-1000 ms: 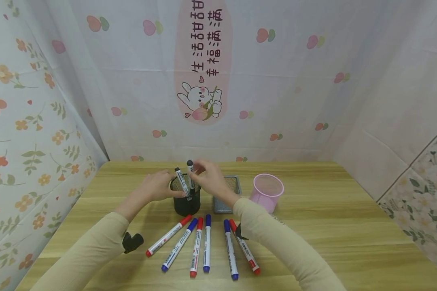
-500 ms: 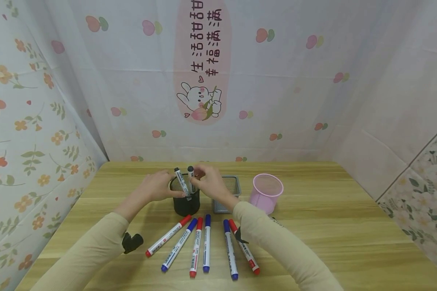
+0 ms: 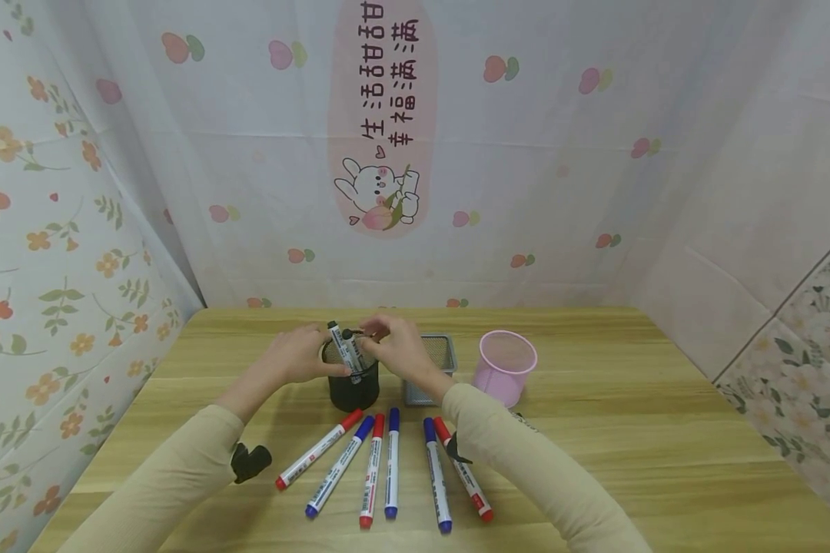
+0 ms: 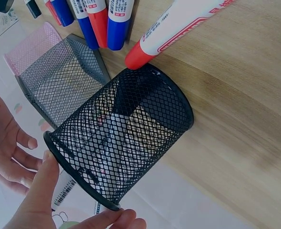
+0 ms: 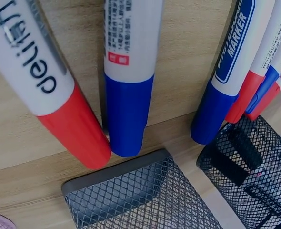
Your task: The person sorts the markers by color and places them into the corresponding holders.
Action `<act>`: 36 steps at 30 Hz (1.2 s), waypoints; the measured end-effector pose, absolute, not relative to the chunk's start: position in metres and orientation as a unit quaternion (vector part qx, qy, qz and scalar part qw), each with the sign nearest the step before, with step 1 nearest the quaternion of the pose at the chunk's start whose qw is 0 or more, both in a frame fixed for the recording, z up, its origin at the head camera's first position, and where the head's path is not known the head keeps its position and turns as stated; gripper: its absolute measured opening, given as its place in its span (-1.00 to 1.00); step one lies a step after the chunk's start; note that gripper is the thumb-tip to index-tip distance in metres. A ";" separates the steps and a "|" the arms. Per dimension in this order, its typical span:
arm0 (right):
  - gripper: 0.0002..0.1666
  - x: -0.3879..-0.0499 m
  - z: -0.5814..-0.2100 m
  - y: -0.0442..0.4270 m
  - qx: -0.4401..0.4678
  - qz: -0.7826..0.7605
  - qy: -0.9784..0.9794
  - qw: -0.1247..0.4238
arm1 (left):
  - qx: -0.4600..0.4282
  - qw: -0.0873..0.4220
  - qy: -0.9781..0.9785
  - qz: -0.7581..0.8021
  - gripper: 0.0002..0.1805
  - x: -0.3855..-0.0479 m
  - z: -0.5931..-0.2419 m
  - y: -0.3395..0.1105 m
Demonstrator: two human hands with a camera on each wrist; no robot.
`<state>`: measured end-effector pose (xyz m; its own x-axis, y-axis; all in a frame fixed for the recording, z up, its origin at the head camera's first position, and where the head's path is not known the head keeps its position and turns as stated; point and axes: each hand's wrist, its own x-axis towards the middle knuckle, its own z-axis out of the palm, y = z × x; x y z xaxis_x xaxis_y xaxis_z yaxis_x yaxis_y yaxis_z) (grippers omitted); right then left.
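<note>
My left hand (image 3: 293,357) holds the rim of a round black mesh pen holder (image 3: 354,395), with the thumb on the near side. Two whiteboard markers with black ends stand in it, both leaning left: one marker (image 3: 337,336) reaches higher than the other marker (image 3: 350,344). Just right of the rim is my right hand (image 3: 400,347). In the left wrist view the fingers of that right hand (image 4: 7,138) are loosely bent, with a gap to the markers and nothing between them. The right wrist view leaves the hand out.
A grey square mesh holder (image 3: 420,395) stands right of the black one, then a pink round mesh holder (image 3: 501,385). Several red and blue markers, among them a blue marker (image 3: 393,465), lie fanned on the wooden table (image 3: 629,430). A printed curtain (image 3: 546,192) hangs behind.
The right hand's marker has gone down into the black holder, tipped left against the other marker, and been let go. The left hand stays on the rim.
</note>
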<state>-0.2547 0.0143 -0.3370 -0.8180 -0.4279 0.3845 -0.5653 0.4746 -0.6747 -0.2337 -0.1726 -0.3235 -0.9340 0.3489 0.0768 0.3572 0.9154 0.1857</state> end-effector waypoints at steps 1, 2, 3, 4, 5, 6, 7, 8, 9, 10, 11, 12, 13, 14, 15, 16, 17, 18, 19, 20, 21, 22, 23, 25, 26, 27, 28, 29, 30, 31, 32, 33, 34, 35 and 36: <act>-0.76 -0.255 -0.337 0.015 0.288 0.425 -0.855 0.079 | -0.180 0.021 -0.979 -0.098 -0.38 -0.234 -0.323 -0.173; -0.76 -0.255 -0.337 0.016 0.287 0.428 -0.854 0.078 | -0.181 0.020 -0.978 -0.097 -0.38 -0.234 -0.323 -0.172; -0.76 -0.255 -0.337 0.017 0.285 0.432 -0.853 0.076 | -0.181 0.020 -0.978 -0.096 -0.36 -0.234 -0.323 -0.172; -0.77 -0.255 -0.337 0.018 0.284 0.436 -0.851 0.075 | -0.182 0.020 -0.979 -0.095 -0.35 -0.234 -0.323 -0.172; -0.77 -0.255 -0.336 0.019 0.281 0.438 -0.851 0.074 | -0.182 0.020 -0.979 -0.094 -0.33 -0.233 -0.323 -0.172; -0.76 -0.255 -0.336 0.020 0.280 0.440 -0.850 0.074 | -0.182 0.021 -0.979 -0.092 -0.32 -0.233 -0.323 -0.172; -0.76 -0.255 -0.336 0.022 0.281 0.440 -0.850 0.075 | -0.182 0.021 -0.979 -0.091 -0.31 -0.234 -0.323 -0.172; -0.76 -0.255 -0.335 0.023 0.283 0.437 -0.850 0.077 | -0.183 0.021 -0.979 -0.092 -0.30 -0.234 -0.324 -0.172; -0.76 -0.254 -0.335 0.025 0.285 0.433 -0.852 0.078 | -0.182 0.022 -0.979 -0.092 -0.30 -0.234 -0.324 -0.172; -0.75 -0.254 -0.335 0.026 0.289 0.427 -0.853 0.080 | -0.182 0.023 -0.979 -0.092 -0.30 -0.234 -0.324 -0.172; -0.75 -0.253 -0.334 0.027 0.293 0.421 -0.854 0.083 | -0.182 0.023 -0.979 -0.092 -0.30 -0.234 -0.324 -0.172; -0.75 -0.252 -0.333 0.029 0.300 0.415 -0.855 0.086 | -0.183 0.023 -0.978 -0.093 -0.30 -0.234 -0.324 -0.172; -0.75 -0.250 -0.332 0.030 0.307 0.409 -0.855 0.090 | -0.184 0.025 -0.978 -0.094 -0.30 -0.234 -0.324 -0.172; -0.76 -0.249 -0.332 0.032 0.315 0.403 -0.854 0.093 | -0.184 0.025 -0.978 -0.093 -0.29 -0.233 -0.324 -0.172; -0.76 -0.248 -0.331 0.033 0.324 0.397 -0.853 0.097 | -0.183 0.025 -0.978 -0.092 -0.29 -0.233 -0.324 -0.172; -0.77 -0.246 -0.330 0.035 0.331 0.393 -0.852 0.101 | -0.183 0.025 -0.978 -0.091 -0.28 -0.233 -0.325 -0.172; -0.78 -0.244 -0.329 0.037 0.340 0.387 -0.851 0.106 | -0.184 0.024 -0.979 -0.091 -0.27 -0.233 -0.325 -0.172; -0.78 -0.242 -0.328 0.040 0.347 0.383 -0.849 0.110 | -0.184 0.024 -0.979 -0.090 -0.27 -0.234 -0.325 -0.172; -0.79 -0.241 -0.328 0.042 0.355 0.379 -0.847 0.116 | -0.184 0.024 -0.979 -0.090 -0.27 -0.234 -0.325 -0.172; -0.79 -0.238 -0.327 0.045 0.362 0.375 -0.845 0.120 | -0.183 0.022 -0.979 -0.091 -0.27 -0.234 -0.326 -0.172; -0.79 -0.236 -0.326 0.047 0.368 0.368 -0.845 0.123 | -0.183 0.022 -0.979 -0.092 -0.27 -0.234 -0.326 -0.172; -0.80 -0.235 -0.326 0.050 0.377 0.361 -0.843 0.127 | -0.183 0.022 -0.978 -0.093 -0.27 -0.234 -0.326 -0.171; -0.80 -0.232 -0.326 0.053 0.388 0.355 -0.840 0.131 | -0.183 0.023 -0.978 -0.095 -0.27 -0.234 -0.326 -0.171; -0.81 -0.227 -0.327 0.059 0.410 0.342 -0.835 0.136 | -0.184 0.027 -0.978 -0.097 -0.28 -0.234 -0.326 -0.171; -0.81 -0.225 -0.327 0.062 0.419 0.335 -0.833 0.137 | -0.185 0.028 -0.978 -0.098 -0.29 -0.233 -0.325 -0.172; -0.81 -0.222 -0.327 0.065 0.430 0.330 -0.829 0.140 | -0.185 0.030 -0.977 -0.097 -0.29 -0.233 -0.325 -0.172; -0.81 -0.219 -0.328 0.067 0.441 0.324 -0.825 0.143 | -0.186 0.031 -0.977 -0.097 -0.29 -0.232 -0.324 -0.172; -0.81 -0.217 -0.329 0.070 0.450 0.320 -0.821 0.145 | -0.186 0.032 -0.977 -0.096 -0.28 -0.232 -0.324 -0.172; -0.82 -0.213 -0.329 0.073 0.457 0.309 -0.820 0.150 | -0.186 0.031 -0.977 -0.096 -0.28 -0.231 -0.324 -0.172; -0.82 -0.211 -0.329 0.075 0.465 0.297 -0.820 0.155 | -0.186 0.031 -0.978 -0.095 -0.27 -0.231 -0.323 -0.172; -0.82 -0.208 -0.330 0.078 0.473 0.286 -0.818 0.160 | -0.186 0.031 -0.978 -0.095 -0.27 -0.231 -0.323 -0.172; -0.82 -0.205 -0.330 0.080 0.482 0.272 -0.816 0.167 | -0.186 0.030 -0.977 -0.095 -0.27 -0.231 -0.323 -0.172; -0.82 -0.203 -0.331 0.083 0.492 0.256 -0.814 0.172 | -0.188 0.030 -0.977 -0.094 -0.28 -0.231 -0.323 -0.172; -0.82 -0.200 -0.332 0.086 0.501 0.241 -0.812 0.178 | -0.189 0.029 -0.977 -0.094 -0.28 -0.231 -0.323 -0.172; -0.82 -0.197 -0.332 0.088 0.510 0.225 -0.809 0.184 | -0.190 0.029 -0.977 -0.094 -0.29 -0.231 -0.323 -0.172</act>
<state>-0.1969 0.0882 -0.3325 -0.4110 -0.7432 0.5279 -0.9090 0.3777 -0.1761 -0.2310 -0.1717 -0.3231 -0.9262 0.3657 0.0919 0.3765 0.9103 0.1722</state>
